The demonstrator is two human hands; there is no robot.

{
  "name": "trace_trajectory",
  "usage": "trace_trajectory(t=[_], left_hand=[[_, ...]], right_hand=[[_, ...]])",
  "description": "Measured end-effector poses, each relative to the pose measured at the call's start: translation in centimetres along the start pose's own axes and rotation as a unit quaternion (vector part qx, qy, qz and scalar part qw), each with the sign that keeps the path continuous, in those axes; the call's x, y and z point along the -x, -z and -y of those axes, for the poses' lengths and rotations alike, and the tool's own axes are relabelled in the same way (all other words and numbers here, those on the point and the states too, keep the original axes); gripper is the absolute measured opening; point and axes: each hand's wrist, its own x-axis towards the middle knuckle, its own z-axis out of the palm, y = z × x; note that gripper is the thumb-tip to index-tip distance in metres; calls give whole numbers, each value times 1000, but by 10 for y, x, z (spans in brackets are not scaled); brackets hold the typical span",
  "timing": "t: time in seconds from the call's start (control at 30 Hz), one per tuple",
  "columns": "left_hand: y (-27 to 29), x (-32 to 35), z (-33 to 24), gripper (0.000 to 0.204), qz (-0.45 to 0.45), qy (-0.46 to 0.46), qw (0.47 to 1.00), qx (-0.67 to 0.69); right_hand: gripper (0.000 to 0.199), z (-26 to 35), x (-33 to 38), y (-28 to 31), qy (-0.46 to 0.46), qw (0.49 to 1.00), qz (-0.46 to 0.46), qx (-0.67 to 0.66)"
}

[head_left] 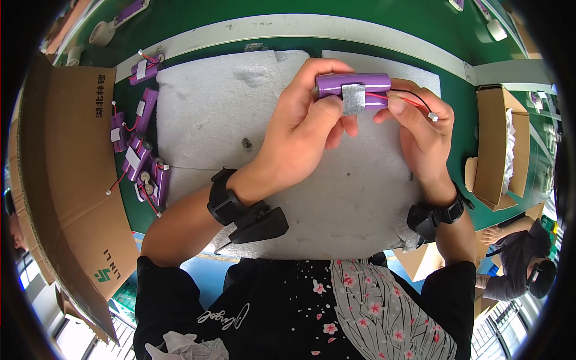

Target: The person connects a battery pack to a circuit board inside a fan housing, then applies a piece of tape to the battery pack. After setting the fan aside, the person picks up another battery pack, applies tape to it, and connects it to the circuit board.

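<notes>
Both my hands hold a purple battery pack (354, 83) above a white foam sheet (222, 120). My left hand (300, 129) grips its left end, thumb pressing a grey patch (354, 99) stuck on its front. My right hand (420, 129) pinches the right end, where red and black wires (408, 99) run out to a small white connector (433, 117). Black bands sit on both wrists.
Several purple battery packs with red wires (141, 150) lie in a pile left of the foam on the green bench. A big cardboard box (66, 174) stands at the left, a smaller open one (498, 150) at the right. Another person (522, 258) crouches at the lower right.
</notes>
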Motion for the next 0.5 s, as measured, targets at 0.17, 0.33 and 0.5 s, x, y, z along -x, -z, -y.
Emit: trace_trajectory(t=[0.17, 0.33, 0.5], left_hand=[[0, 0, 0, 39, 3, -3, 1000, -1], [-1, 1, 0, 38, 5, -7, 1000, -2], [-2, 1, 0, 37, 2, -11, 1000, -3]], right_hand=[[15, -2, 0, 3, 8, 1000, 14, 0], [15, -2, 0, 3, 3, 1000, 20, 7], [15, -2, 0, 4, 7, 999, 31, 10]])
